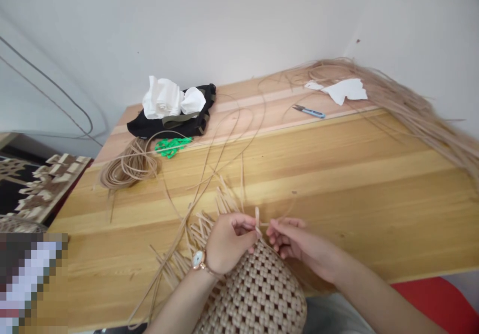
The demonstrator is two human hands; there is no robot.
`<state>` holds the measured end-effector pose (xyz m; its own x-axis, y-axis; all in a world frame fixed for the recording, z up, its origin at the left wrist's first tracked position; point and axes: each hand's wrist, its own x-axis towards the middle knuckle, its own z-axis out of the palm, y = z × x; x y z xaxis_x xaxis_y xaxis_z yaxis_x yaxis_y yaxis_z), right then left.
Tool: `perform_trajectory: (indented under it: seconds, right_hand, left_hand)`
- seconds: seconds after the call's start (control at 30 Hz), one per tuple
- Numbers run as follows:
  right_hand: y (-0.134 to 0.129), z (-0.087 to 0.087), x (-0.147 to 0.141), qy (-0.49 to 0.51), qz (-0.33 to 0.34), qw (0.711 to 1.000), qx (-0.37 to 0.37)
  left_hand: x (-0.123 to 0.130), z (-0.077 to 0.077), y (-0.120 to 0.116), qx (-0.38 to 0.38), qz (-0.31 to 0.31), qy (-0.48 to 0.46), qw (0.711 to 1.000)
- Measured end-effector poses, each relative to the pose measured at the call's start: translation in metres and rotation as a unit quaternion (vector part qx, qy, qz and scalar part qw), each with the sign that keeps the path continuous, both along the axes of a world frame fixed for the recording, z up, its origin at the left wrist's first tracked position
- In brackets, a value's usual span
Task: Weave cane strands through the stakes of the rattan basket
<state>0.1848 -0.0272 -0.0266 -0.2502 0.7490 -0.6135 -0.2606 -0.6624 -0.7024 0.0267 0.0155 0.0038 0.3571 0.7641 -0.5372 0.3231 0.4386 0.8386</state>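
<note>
Item: an open-weave basket body of pale tan flat cane strips (254, 294), at the lower centre of the view, at the near edge of the table, with its unfinished upper edge bristling with loose strip ends (204, 229). It would likely handle as light and springy, the strips somewhat stiff and slick; the firm woven body looks the best place to take hold, the loose ends less so. Its inside is hidden from view. The left hand (228, 242), with a rose-gold wristwatch (198, 260) at the wrist, pinches one upright pale strip (257, 223) between thumb and bent fingers. The right hand (290, 242) sits just beside that strip, its fingers (277, 237) curled and loosely parted; whether they grip it, I cannot tell. Beyond lies a honey-coloured wooden table (337, 189), bearing a coil of tan cane strip (129, 164), a long pale bundle of cane strips (411, 107) and blue-handled snips (310, 112). Nearby is a torn white paper sheet (346, 89). A black fabric pouch with an olive strap (168, 128) lies closed or flattened, contents unseen, with crumpled white tissue (162, 98) on top and a bright green plastic piece (172, 147) just in front.
</note>
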Motion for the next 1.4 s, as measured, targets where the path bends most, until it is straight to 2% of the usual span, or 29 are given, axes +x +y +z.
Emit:
perform_trajectory:
  seconds: [0.07, 0.13, 0.23, 0.37, 0.47, 0.6, 0.67, 0.73, 0.8, 0.83, 0.9, 1.0, 1.1, 1.27, 1.3, 1.33, 1.37, 1.4]
  right_hand:
    - [-0.01, 0.001, -0.004, -0.019, -0.005, 1.0, 0.023]
    - [-0.016, 0.004, -0.007, -0.085, 0.02, 0.993, 0.077]
    - [-0.02, 0.01, -0.011, -0.234, 0.069, 0.955, 0.17]
    - [-0.016, 0.016, -0.015, -0.348, 0.106, 0.906, 0.218]
    - [-0.01, 0.023, -0.016, -0.321, 0.136, 0.915, 0.202]
    - [-0.003, 0.031, -0.014, -0.186, 0.164, 0.961, 0.122]
    - [-0.002, 0.029, -0.011, -0.089, 0.138, 0.983, 0.085]
    - [-0.003, 0.025, -0.01, -0.014, 0.084, 0.994, 0.066]
    - [-0.006, 0.021, -0.009, -0.025, 0.049, 0.994, 0.09]
    - [-0.008, 0.02, -0.01, -0.067, 0.047, 0.989, 0.124]
    - [-0.012, 0.021, -0.011, -0.187, 0.074, 0.955, 0.219]
    - [-0.016, 0.028, -0.015, -0.332, 0.144, 0.865, 0.347]
    - [-0.014, 0.031, -0.02, -0.421, 0.21, 0.779, 0.415]
    - [-0.002, 0.028, -0.026, -0.526, 0.295, 0.592, 0.534]
    - [0.0, 0.027, -0.027, -0.527, 0.301, 0.566, 0.559]
    - [0.002, 0.027, -0.026, -0.519, 0.298, 0.557, 0.576]
    - [0.003, 0.027, -0.026, -0.506, 0.285, 0.57, 0.581]
    - [0.004, 0.027, -0.025, -0.495, 0.261, 0.602, 0.57]
  left_hand:
    - [-0.001, 0.001, 0.001, -0.005, 0.012, 0.011, 1.0]
    - [-0.001, 0.002, 0.001, -0.006, 0.021, 0.018, 1.0]
    - [0.0, 0.003, 0.001, -0.003, 0.033, 0.024, 0.999]
    - [0.0, 0.001, -0.001, 0.009, 0.047, 0.026, 0.999]
    - [0.0, 0.0, -0.001, 0.004, 0.049, 0.021, 0.999]
    - [-0.001, -0.002, 0.0, 0.002, 0.056, 0.008, 0.998]
    - [-0.001, -0.003, 0.001, 0.011, 0.055, 0.0, 0.998]
    - [-0.002, -0.003, 0.001, 0.007, 0.042, -0.011, 0.999]
    - [-0.003, -0.002, 0.002, -0.006, 0.03, -0.018, 0.999]
    - [-0.002, -0.001, 0.002, -0.012, 0.028, -0.018, 0.999]
    - [-0.002, -0.001, 0.002, -0.018, 0.03, -0.012, 0.999]
    - [-0.001, -0.001, 0.003, -0.029, 0.039, -0.013, 0.999]
    - [-0.002, -0.004, 0.004, -0.042, 0.039, -0.023, 0.998]
    - [-0.004, -0.006, 0.005, -0.052, 0.035, -0.004, 0.998]
    - [-0.004, -0.007, 0.006, -0.053, 0.037, -0.004, 0.998]
    - [-0.005, -0.007, 0.006, -0.053, 0.04, -0.009, 0.998]
    - [-0.005, -0.008, 0.006, -0.051, 0.04, -0.018, 0.998]
    - [-0.006, -0.008, 0.007, -0.05, 0.036, -0.027, 0.998]
